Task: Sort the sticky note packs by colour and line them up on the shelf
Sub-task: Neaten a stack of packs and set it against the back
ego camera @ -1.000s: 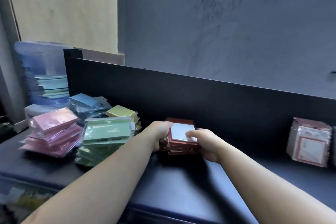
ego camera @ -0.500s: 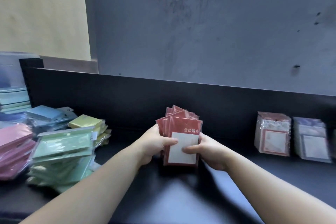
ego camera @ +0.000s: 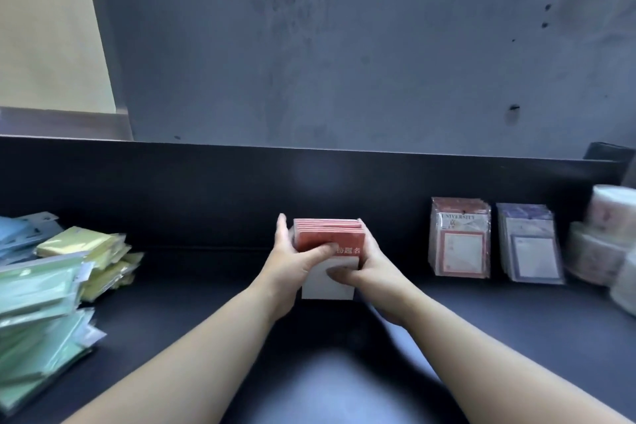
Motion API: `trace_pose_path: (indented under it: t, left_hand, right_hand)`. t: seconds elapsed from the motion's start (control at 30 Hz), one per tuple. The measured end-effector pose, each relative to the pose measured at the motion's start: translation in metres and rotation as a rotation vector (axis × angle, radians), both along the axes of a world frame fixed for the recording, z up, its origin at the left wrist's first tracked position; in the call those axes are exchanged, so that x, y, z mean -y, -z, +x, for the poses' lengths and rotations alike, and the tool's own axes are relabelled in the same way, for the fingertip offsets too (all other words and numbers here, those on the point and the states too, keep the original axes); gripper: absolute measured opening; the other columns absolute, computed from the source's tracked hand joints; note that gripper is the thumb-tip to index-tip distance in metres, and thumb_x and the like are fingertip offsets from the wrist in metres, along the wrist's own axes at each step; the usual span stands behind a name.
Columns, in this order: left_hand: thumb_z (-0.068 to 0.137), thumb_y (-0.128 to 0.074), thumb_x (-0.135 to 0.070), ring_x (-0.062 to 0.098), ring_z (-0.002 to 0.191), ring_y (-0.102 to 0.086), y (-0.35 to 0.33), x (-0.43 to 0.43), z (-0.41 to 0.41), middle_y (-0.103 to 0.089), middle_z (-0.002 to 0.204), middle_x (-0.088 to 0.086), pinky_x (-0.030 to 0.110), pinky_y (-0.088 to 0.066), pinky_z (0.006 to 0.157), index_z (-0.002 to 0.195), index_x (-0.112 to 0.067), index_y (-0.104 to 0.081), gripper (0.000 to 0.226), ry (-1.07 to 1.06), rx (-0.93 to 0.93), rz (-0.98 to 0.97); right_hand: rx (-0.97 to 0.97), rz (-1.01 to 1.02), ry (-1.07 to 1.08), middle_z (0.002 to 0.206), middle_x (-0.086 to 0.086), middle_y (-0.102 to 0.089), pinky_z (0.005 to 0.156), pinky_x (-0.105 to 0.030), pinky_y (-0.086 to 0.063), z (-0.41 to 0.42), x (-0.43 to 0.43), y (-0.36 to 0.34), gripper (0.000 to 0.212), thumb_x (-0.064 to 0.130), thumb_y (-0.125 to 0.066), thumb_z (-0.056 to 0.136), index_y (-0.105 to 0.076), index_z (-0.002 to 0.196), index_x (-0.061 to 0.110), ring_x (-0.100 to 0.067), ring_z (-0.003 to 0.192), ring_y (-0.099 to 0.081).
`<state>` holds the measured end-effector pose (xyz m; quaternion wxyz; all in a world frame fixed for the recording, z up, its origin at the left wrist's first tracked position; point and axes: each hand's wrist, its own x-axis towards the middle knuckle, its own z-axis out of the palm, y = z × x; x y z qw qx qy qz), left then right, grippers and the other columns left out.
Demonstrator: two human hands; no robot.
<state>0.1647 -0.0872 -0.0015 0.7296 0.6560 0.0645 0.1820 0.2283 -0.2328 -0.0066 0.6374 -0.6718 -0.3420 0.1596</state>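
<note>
A black shelf (ego camera: pixel 206 289) with a low back panel (ego camera: pixel 206 182) runs across the view. Green packs (ego camera: pixel 38 303), yellow packs (ego camera: pixel 89 251) and blue packs (ego camera: pixel 17 234) lie heaped at its left. At the centre, the red stack (ego camera: pixel 330 234) stands upright on the shelf. The left hand (ego camera: pixel 292 265) and right hand (ego camera: pixel 371 268) each hold it in a grip from the sides, thumbs across its white front. Half a second ago its tops fanned out unevenly; now they sit level. To its right, apart, stand red-bordered packs (ego camera: pixel 461 241) and purple packs (ego camera: pixel 530 244). The view has swung right: tape rolls (ego camera: pixel 602 234) now show, and the pink packs are gone.
</note>
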Motion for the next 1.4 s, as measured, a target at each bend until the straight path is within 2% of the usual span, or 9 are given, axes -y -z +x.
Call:
trace_pose_path:
  t: [0.07, 0.13, 0.23, 0.47, 0.6, 0.77, 1.03, 1.2, 1.4]
  left_hand:
    - [0.064, -0.086, -0.028, 0.018, 0.118, -0.057, 0.007, -0.001, 0.000, -0.060, 0.130, 0.002, 0.038, -0.040, 0.107, 0.150, -0.016, -0.016, 0.111, 0.047, 0.034, 0.012]
    - [0.070, -0.083, -0.027, 0.018, 0.113, -0.062, 0.011, 0.001, -0.002, -0.066, 0.120, 0.004, 0.031, -0.046, 0.099, 0.137, -0.014, -0.039, 0.082, 0.075, 0.064, 0.054]
    - [0.076, -0.074, -0.024, 0.017, 0.110, -0.063, 0.009, 0.005, -0.001, -0.068, 0.117, 0.001, 0.024, -0.049, 0.090, 0.129, -0.018, -0.047, 0.060, 0.045, 0.103, 0.081]
    - [0.071, -0.079, -0.030, 0.013, 0.112, -0.062, 0.010, 0.015, 0.006, -0.067, 0.119, -0.003, 0.025, -0.049, 0.091, 0.130, -0.026, -0.047, 0.067, 0.093, 0.101, 0.152]
    - [0.078, -0.075, -0.012, 0.011, 0.114, -0.061, 0.022, 0.016, 0.008, -0.065, 0.121, -0.004, 0.022, -0.049, 0.092, 0.135, -0.027, -0.043, 0.066, 0.109, 0.057, 0.165]
    - [0.086, -0.065, -0.002, 0.010, 0.114, -0.060, 0.021, 0.023, 0.024, -0.066, 0.121, -0.004, 0.029, -0.045, 0.101, 0.133, -0.027, -0.043, 0.058, 0.118, -0.019, 0.195]
    - [0.088, -0.061, -0.002, 0.016, 0.109, -0.064, 0.024, 0.066, 0.066, -0.067, 0.117, 0.003, 0.036, -0.050, 0.097, 0.130, -0.021, -0.048, 0.047, 0.121, -0.029, 0.127]
    - [0.092, -0.055, -0.004, 0.018, 0.105, -0.065, 0.031, 0.068, 0.076, -0.068, 0.114, 0.003, 0.037, -0.051, 0.095, 0.129, -0.019, -0.048, 0.040, 0.041, -0.057, 0.112]
    - [0.095, -0.051, -0.006, 0.017, 0.110, -0.062, 0.032, 0.070, 0.079, -0.064, 0.119, 0.001, 0.037, -0.049, 0.098, 0.131, -0.022, -0.044, 0.040, 0.072, -0.070, 0.180]
  right_hand:
    - [0.016, -0.005, -0.015, 0.115, 0.003, -0.067, 0.095, -0.029, -0.050, 0.000, -0.001, 0.004, 0.067, -0.012, -0.062, 0.080, -0.045, 0.126, 0.033, -0.010, 0.108, -0.062]
    - [0.013, 0.008, -0.021, 0.118, 0.001, -0.066, 0.097, -0.031, -0.048, 0.000, -0.003, 0.008, 0.062, -0.011, -0.062, 0.080, -0.047, 0.127, 0.028, -0.014, 0.113, -0.061]
    - [0.012, 0.043, -0.002, 0.119, 0.002, -0.066, 0.095, -0.028, -0.048, 0.002, -0.005, 0.008, 0.060, -0.009, -0.062, 0.081, -0.048, 0.127, 0.027, -0.015, 0.115, -0.060]
    - [0.000, 0.027, -0.048, 0.122, -0.002, -0.064, 0.092, -0.025, -0.050, 0.017, 0.008, 0.004, 0.070, -0.013, -0.061, 0.081, -0.043, 0.132, 0.031, -0.015, 0.113, -0.061]
    - [-0.010, -0.088, -0.033, 0.118, 0.005, -0.066, 0.088, -0.022, -0.051, 0.022, 0.013, 0.009, 0.078, -0.017, -0.055, 0.075, -0.044, 0.127, 0.040, -0.006, 0.109, -0.061]
    - [-0.002, -0.171, 0.002, 0.115, 0.006, -0.066, 0.080, -0.014, -0.047, 0.032, 0.031, 0.002, 0.073, -0.015, -0.054, 0.077, -0.042, 0.133, 0.031, -0.002, 0.103, -0.061]
    - [-0.025, -0.138, 0.234, 0.113, 0.006, -0.068, 0.093, -0.024, -0.048, 0.052, 0.066, 0.015, 0.067, -0.013, -0.051, 0.080, -0.047, 0.129, 0.031, -0.007, 0.108, -0.062]
    - [-0.053, -0.196, 0.342, 0.125, 0.006, -0.061, 0.102, -0.033, -0.045, 0.057, 0.061, 0.027, 0.077, 0.016, -0.059, 0.072, -0.032, 0.143, 0.024, -0.008, 0.114, -0.058]
    - [-0.036, -0.178, 0.368, 0.116, 0.007, -0.065, 0.098, -0.031, -0.048, 0.060, 0.060, 0.029, 0.059, 0.004, -0.055, 0.079, -0.044, 0.131, 0.029, -0.009, 0.109, -0.061]
